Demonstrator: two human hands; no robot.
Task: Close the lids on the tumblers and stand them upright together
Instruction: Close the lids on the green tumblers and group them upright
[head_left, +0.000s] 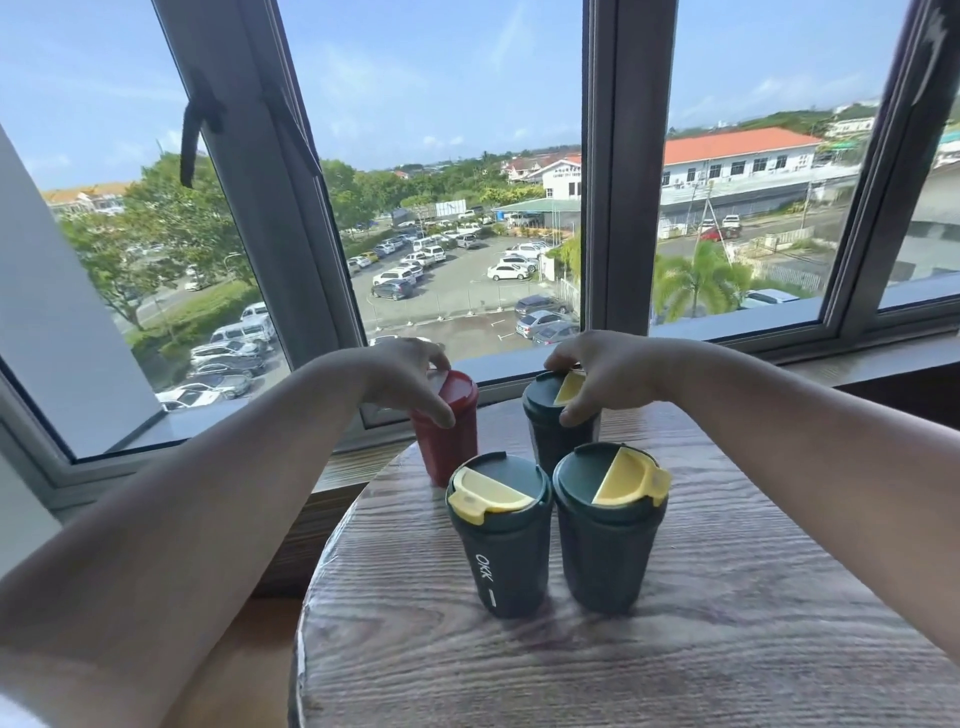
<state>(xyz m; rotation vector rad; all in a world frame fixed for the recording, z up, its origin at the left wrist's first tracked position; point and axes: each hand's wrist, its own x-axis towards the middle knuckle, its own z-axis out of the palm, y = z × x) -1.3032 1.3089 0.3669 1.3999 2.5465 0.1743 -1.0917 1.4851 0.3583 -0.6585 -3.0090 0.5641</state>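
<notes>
Beside a window, 4 upright tumblers crowd a round table (675, 649) as the left hand (410, 371) grips the red tumbler (449, 441) from above, the right hand (602, 369) the rear green tumbler (553, 436).

- three dark green tumblers with yellow flip lids: front left (500, 540), front right (609, 530), back (563, 421)
- one red tumbler (451, 431)
- two hands: left (402, 376), right (605, 371)
- one round wooden table (675, 623)
</notes>
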